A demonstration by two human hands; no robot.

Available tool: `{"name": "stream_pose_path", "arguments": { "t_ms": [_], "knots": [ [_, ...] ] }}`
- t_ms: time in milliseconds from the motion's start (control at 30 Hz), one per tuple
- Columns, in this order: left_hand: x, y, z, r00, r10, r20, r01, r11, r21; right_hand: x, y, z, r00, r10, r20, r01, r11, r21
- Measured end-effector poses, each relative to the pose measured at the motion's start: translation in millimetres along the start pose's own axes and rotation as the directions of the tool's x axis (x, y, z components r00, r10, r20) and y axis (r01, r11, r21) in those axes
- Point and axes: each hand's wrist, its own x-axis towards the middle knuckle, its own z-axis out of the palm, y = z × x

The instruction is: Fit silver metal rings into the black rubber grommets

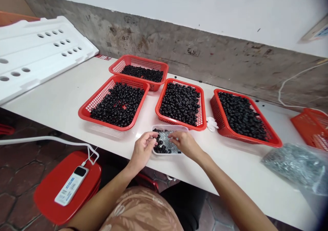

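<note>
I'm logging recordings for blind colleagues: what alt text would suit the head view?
A person's left hand and right hand are over a small translucent plastic tub of round black beads and silvery bits, on a white table; four red perforated plastic baskets of small black pieces stand beyond.

White wall (pixel 179 5), grey lower band (pixel 153 41).

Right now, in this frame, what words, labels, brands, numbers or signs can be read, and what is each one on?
None can be read with certainty.
White device on the red stool: blue print, too blurred; no digits legible on its dark screen.
Red-and-white strip by the foam board: too small.
Wall plate: blue marks, too blurred.
</note>
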Motion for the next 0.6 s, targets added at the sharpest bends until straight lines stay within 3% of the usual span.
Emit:
{"name": "stream_pose_path", "arguments": {
  "t_ms": [167,333,500,600],
  "knots": [
    [-0.1,1.2,-0.2,1.000,-0.002,0.013,0.002,1.000,0.019,11.2,-16.5,16.6,0.988,0.004,0.153,-0.002,1.000,-0.014],
    [0.0,5.4,-3.6,1.000,-0.017,0.026,0.016,0.999,0.037,18.7,-21.2,19.9,0.982,0.030,0.189,-0.043,0.997,0.069],
    [2.6,14.2,-2.3,0.996,0.064,0.057,-0.071,0.991,0.116,13.1,-16.9,-4.1,0.972,0.013,0.234,-0.081,0.956,0.281],
    [4.6,21.3,4.2,0.984,0.156,0.088,-0.167,0.976,0.137,4.4,-17.4,-16.6,0.950,-0.016,0.312,-0.178,0.794,0.581]
  ]
}}
